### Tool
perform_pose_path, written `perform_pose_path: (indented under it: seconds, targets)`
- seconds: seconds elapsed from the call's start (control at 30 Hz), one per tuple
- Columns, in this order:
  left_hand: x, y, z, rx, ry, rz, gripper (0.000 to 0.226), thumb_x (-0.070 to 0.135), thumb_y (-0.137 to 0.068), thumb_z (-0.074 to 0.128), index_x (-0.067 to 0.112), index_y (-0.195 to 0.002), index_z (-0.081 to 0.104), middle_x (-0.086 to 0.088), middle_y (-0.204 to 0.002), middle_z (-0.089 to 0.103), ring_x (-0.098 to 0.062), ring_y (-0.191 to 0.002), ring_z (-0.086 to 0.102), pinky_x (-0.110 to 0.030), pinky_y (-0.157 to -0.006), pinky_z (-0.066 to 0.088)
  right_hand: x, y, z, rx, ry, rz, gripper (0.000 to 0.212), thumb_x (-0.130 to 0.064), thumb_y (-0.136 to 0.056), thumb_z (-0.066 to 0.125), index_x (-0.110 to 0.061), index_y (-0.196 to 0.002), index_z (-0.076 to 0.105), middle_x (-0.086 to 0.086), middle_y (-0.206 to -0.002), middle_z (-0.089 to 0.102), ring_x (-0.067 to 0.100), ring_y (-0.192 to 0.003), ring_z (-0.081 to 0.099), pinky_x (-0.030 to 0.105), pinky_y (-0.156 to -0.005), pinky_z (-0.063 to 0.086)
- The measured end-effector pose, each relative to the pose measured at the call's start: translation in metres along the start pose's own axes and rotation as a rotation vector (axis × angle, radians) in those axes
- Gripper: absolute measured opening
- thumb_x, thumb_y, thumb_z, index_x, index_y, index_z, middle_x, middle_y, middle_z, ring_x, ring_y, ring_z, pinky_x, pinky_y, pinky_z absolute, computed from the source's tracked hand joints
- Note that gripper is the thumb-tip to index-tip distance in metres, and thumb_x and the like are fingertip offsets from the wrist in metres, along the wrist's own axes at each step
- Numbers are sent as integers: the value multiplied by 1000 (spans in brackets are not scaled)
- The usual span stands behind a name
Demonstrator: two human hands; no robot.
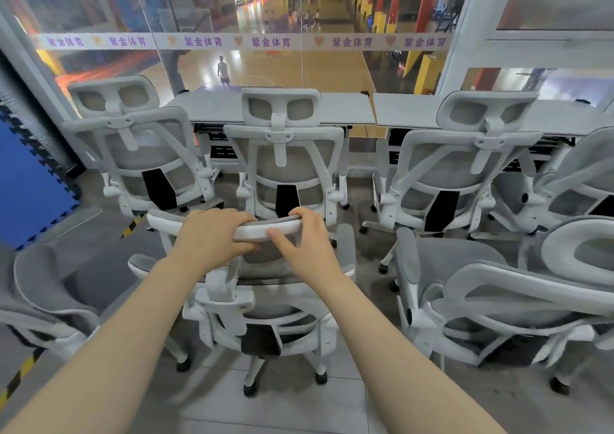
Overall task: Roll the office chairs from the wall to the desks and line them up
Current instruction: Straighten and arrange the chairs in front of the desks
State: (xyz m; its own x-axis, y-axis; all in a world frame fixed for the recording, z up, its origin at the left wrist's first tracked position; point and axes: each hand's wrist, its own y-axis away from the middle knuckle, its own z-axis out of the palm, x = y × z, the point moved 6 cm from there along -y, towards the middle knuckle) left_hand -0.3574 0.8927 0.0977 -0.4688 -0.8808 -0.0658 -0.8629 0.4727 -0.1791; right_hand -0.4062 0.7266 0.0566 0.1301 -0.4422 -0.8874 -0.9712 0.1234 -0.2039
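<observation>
Both hands, left (212, 234) and right (307, 241), grip the headrest (262, 231) of the near chair (262, 307). It stands just behind the middle chair (285, 164) at the surface (345, 108); neighbouring chairs crowd both sides.

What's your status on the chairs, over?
Left hand and right hand grip held chair's headrest. Middle desk chair directly ahead, blocking. Desk beyond.
</observation>
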Motion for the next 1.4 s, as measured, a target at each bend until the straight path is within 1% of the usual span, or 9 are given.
perform_pose_path:
  seconds: [0.1, 0.23, 0.33, 0.5, 0.63, 0.93, 1.17, 1.3, 1.4]
  targets:
    - [-3, -8, 1, -9, 23, -6, 39, 70, -77, 56, 49, -110, 56, 18, -95, 63, -10, -95, 61, -32, -71, 34, 2, -7, 1, 18, 8, -5, 44, -50, -85, 64, -27, -119, 45, -8, -122, 43, 10, -116, 40, 15, -86, 32]
    - [-4, -15, 4, 30, 11, -22, 42, 73, -76, 54, 49, -110, 57, 19, -94, 64, -9, -92, 61, -33, -75, 36, 6, -13, 1, 25, 29, -5, 47, -51, -86, 63, -27, -121, 44, -9, -124, 41, 9, -118, 38, 15, -87, 32]
    - [-2, -20, 4, 62, 0, -29, 43, 76, -75, 51, 47, -106, 59, 18, -88, 64, -7, -89, 62, -32, -73, 36, 9, -18, -3, 29, 31, -8, 47, -51, -86, 63, -27, -121, 45, -9, -123, 41, 9, -117, 39, 20, -92, 34]
    - [6, -28, 1, 92, 7, -47, 42, 75, -76, 52, 46, -104, 60, 17, -86, 65, -8, -89, 62, -31, -74, 32, 13, -30, -12, -9, 38, -2, 47, -51, -87, 62, -28, -123, 43, -11, -124, 40, 8, -117, 40, 22, -92, 35]
    - [14, -32, -1, 124, 5, -53, 40, 70, -75, 58, 43, -104, 64, 13, -84, 65, -14, -85, 64, -31, -69, 28, 17, -35, -18, -31, 21, 6, 44, -51, -88, 61, -31, -121, 42, -13, -123, 38, 8, -117, 41, 22, -93, 35]
    - [16, -31, -1, 146, 10, -43, 39, 68, -74, 61, 43, -104, 65, 13, -84, 66, -15, -85, 65, -30, -68, 31, 19, -35, -20, -32, 21, -6, 43, -50, -88, 62, -31, -121, 42, -11, -123, 39, 5, -114, 41, 21, -92, 35]
    - [15, -30, 5, 182, -17, -39, 43, 72, -72, 59, 41, -101, 65, 12, -85, 68, -16, -82, 65, -31, -66, 29, 20, -34, -20, -29, 38, -16, 47, -51, -88, 61, -28, -124, 43, -8, -125, 40, 9, -117, 42, 31, -101, 41]
    - [18, -23, 2, 263, -3, -57, 38, 65, -71, 67, 35, -94, 65, 12, -87, 68, -19, -83, 64, -38, -78, 35, 20, -33, -20, -56, 70, -11, 52, -52, -90, 57, -26, -131, 40, -4, -132, 39, 13, -122, 40, 38, -105, 40]
    - [20, -19, 4, 277, 20, -87, 38, 56, -73, 71, 32, -102, 64, 10, -98, 68, -21, -96, 61, -46, -92, 36, 16, -33, -22, -52, 171, -10, 61, -49, -92, 55, -20, -142, 34, 2, -146, 34, 19, -135, 32, 35, -111, 33]
